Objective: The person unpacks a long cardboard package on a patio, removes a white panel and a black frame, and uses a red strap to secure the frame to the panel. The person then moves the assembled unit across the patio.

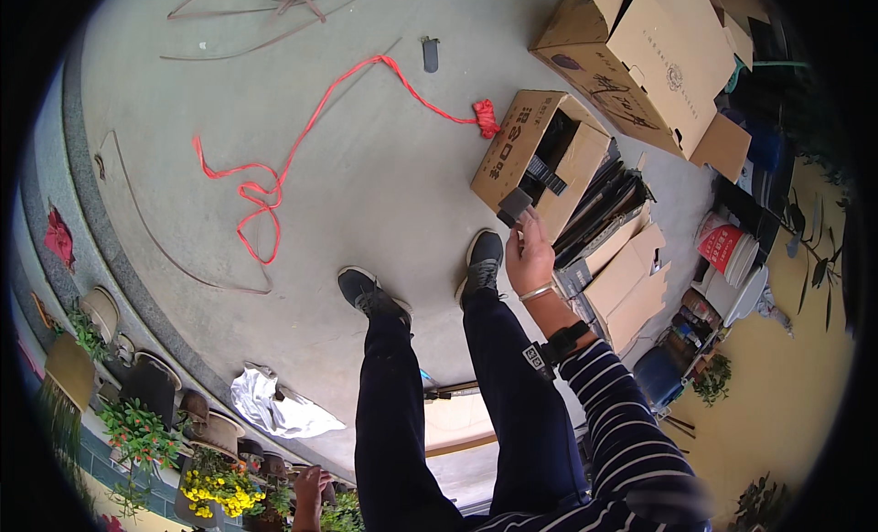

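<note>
My right hand (532, 256) reaches toward the open cardboard box (505, 154) with its fingers closed on a small dark grey flat piece (515, 205). That piece is at the box's near corner; whether it touches the carton, I cannot tell. Inside the carton lie dark items, among them a black ribbed strip (546, 176). Low at the left, my left hand (312, 486) hangs away from the box, its fingers loosely bent and apart with nothing seen in them. Another dark grey flat piece (430, 54) lies on the floor beyond the box.
Red plastic cord (274, 189) trails across the concrete floor to a bundle. A larger carton (640, 61) stands behind the small one. Flattened cardboard (631, 280) leans at right. White cloth (279, 406) lies left of my legs, near potted flowers (219, 495). Thin brown strapping (174, 267) curves at left.
</note>
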`<move>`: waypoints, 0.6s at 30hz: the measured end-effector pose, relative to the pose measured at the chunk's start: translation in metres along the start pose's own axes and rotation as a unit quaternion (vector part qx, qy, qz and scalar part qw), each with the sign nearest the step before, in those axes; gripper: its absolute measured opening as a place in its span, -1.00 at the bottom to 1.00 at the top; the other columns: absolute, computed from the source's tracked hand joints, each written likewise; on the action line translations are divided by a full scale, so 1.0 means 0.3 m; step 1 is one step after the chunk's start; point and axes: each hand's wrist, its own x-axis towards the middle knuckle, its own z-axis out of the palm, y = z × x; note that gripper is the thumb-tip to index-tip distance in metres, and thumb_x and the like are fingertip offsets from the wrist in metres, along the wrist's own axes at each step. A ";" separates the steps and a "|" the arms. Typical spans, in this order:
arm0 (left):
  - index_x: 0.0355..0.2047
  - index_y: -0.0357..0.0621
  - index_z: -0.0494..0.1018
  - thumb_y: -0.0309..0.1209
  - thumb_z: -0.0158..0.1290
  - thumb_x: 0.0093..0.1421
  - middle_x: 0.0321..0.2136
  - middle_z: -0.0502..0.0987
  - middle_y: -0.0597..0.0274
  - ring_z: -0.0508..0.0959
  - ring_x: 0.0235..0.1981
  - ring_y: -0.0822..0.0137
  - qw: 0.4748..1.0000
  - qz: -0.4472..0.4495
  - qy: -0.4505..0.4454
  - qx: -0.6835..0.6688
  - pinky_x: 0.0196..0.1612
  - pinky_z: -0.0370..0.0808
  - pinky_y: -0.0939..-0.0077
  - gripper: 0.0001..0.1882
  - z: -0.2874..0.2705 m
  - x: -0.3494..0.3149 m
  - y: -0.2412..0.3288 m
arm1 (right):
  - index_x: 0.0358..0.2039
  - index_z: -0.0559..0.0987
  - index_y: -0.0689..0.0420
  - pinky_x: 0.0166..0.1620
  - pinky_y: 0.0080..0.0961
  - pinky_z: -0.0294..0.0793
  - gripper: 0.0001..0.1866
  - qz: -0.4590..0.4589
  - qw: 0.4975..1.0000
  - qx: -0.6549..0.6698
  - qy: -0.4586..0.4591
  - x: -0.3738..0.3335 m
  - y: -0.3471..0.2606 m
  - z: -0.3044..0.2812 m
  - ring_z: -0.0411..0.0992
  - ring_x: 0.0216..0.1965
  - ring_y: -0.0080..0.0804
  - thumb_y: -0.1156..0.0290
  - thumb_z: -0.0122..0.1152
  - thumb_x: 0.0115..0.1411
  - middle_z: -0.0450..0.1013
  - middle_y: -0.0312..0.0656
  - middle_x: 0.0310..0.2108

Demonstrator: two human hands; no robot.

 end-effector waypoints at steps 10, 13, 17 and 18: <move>-0.06 -0.25 0.48 -0.29 0.02 0.31 -0.31 0.63 0.11 0.63 -0.33 0.31 0.999 0.018 -0.003 0.034 -0.26 0.48 0.49 -0.70 0.007 -0.029 0.055 | 0.09 0.50 0.08 -0.12 -0.25 0.57 -0.48 -0.028 0.997 -0.065 -0.029 0.174 -0.048 -0.067 0.50 -0.05 0.03 0.65 0.10 0.06 0.09 0.12 0.34; -0.06 -0.26 0.48 -0.29 0.02 0.31 -0.32 0.64 0.10 0.64 -0.35 0.32 1.000 0.019 -0.002 0.013 -0.27 0.48 0.49 -0.69 -0.009 -0.022 0.033 | 0.10 0.47 0.16 0.00 -0.33 0.52 -0.49 -0.035 0.997 -0.001 -0.075 0.200 -0.115 0.026 0.46 0.00 0.01 0.68 0.10 0.09 0.12 0.13 0.31; -0.07 -0.28 0.48 -0.30 0.03 0.31 -0.34 0.64 0.10 0.64 -0.39 0.31 1.000 -0.003 0.010 0.011 -0.30 0.48 0.51 -0.69 -0.007 -0.004 0.005 | 0.15 0.44 0.11 0.12 -0.30 0.46 -0.46 -0.002 0.976 0.018 -0.217 0.305 -0.142 0.167 0.38 0.11 0.06 0.60 0.15 0.10 0.06 0.12 0.33; -0.07 -0.26 0.48 -0.30 0.03 0.30 -0.34 0.64 0.10 0.64 -0.38 0.29 1.000 -0.004 0.015 -0.005 -0.30 0.49 0.49 -0.70 -0.005 0.004 -0.003 | 0.15 0.44 0.10 0.15 -0.30 0.44 -0.46 0.017 0.974 0.001 -0.228 0.358 -0.130 0.221 0.34 0.16 0.08 0.58 0.16 0.10 0.03 0.12 0.34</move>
